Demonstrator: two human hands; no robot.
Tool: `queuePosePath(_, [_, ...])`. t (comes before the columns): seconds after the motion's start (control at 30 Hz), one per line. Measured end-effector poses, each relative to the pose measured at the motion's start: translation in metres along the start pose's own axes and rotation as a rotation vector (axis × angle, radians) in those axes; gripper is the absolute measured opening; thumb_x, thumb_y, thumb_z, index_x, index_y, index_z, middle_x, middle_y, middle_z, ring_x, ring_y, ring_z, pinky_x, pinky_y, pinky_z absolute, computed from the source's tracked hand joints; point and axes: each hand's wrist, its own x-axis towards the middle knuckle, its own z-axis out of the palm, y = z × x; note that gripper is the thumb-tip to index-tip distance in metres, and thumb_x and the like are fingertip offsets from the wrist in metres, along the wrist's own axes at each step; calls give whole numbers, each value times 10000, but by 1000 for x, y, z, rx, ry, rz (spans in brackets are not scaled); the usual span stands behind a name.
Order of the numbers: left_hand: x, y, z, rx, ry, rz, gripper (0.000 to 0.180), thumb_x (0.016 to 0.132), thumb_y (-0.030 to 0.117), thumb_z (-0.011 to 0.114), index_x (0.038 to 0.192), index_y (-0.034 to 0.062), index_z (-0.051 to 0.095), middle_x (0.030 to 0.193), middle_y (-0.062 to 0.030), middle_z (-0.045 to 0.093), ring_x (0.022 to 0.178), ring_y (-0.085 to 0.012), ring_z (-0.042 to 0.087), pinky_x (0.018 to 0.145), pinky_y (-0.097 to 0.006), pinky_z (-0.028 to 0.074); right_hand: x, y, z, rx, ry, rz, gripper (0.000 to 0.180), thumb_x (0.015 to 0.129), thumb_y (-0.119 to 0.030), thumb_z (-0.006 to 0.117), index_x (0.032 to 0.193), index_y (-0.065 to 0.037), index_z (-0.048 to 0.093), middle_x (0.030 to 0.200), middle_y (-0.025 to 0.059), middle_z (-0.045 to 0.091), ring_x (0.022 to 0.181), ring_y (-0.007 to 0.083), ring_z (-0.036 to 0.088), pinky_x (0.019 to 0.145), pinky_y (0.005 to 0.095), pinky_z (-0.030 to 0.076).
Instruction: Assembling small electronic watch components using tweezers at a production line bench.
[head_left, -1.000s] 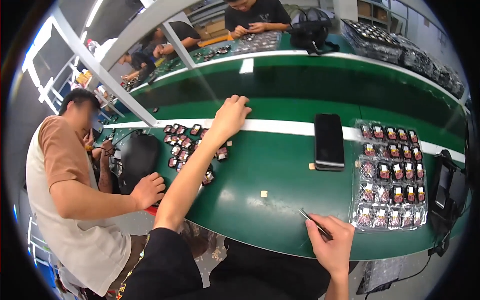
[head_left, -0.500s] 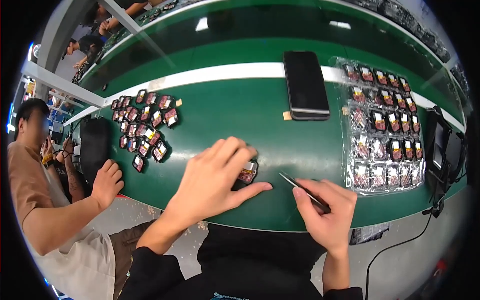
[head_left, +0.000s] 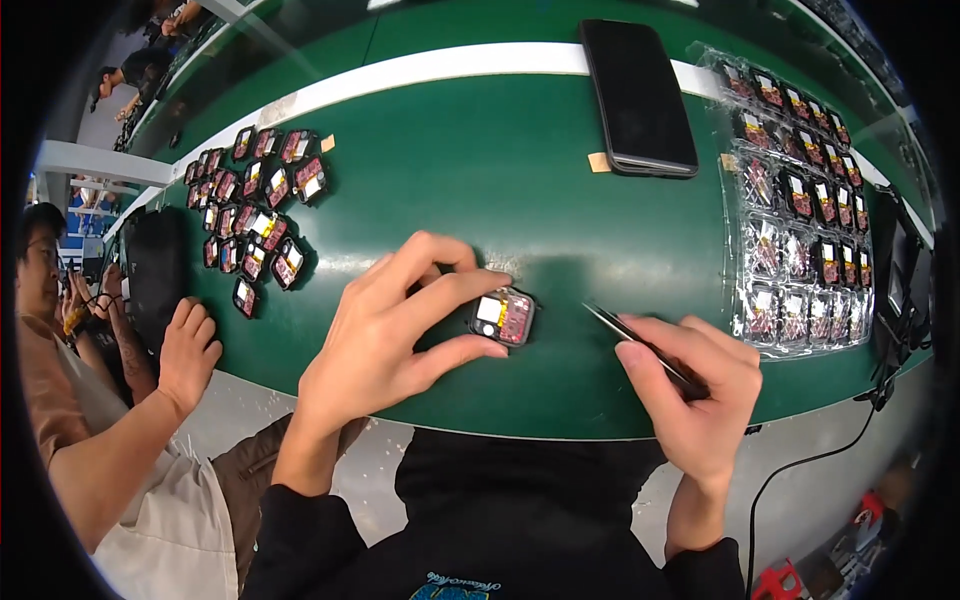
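Observation:
A small square black-cased electronic module [head_left: 516,318] lies on the green tabletop, its reddish circuit board, white patch and yellow strip facing up. My left hand [head_left: 385,325] grips it from the left, thumb at its lower edge and fingers along its upper edge. In my right hand [head_left: 705,390] is a pair of dark tweezers [head_left: 652,352], held like a pen. Their tips point up and left, a short way right of the module and apart from it.
Several similar modules [head_left: 252,205] lie loose at the left. A clear plastic tray [head_left: 745,320] of modules sits at the right. A black smartphone [head_left: 640,100] lies at the back, near a white strip [head_left: 450,65]. Close on the left is a co-worker's hand [head_left: 190,345].
The view has shifted, so the table's things appear higher. My left hand has uncovered the module and drawn its thumb in to the lower edge. The tweezers stay in my right hand.

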Motion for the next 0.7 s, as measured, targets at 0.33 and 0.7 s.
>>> queuePosePath(0.33, [-3,4,10,-29,-62,57,645,724,395,959,1249,48,818,1038,-48,789,876,-208,689,797,-348,398,8,-4,2,133,-189,-16,135,850,67,853,975,22,831,664,30,634,500,53,517,471,238,332])
queuePosePath(0.7, [0,2,14,-35,-35,33,675,681,473,947,1195,48,842,959,-34,766,809,-196,661,770,-342,371,16,-3,15,9,-257,-81,123,829,52,854,931,5,806,679,39,643,505,109,586,459,262,408])
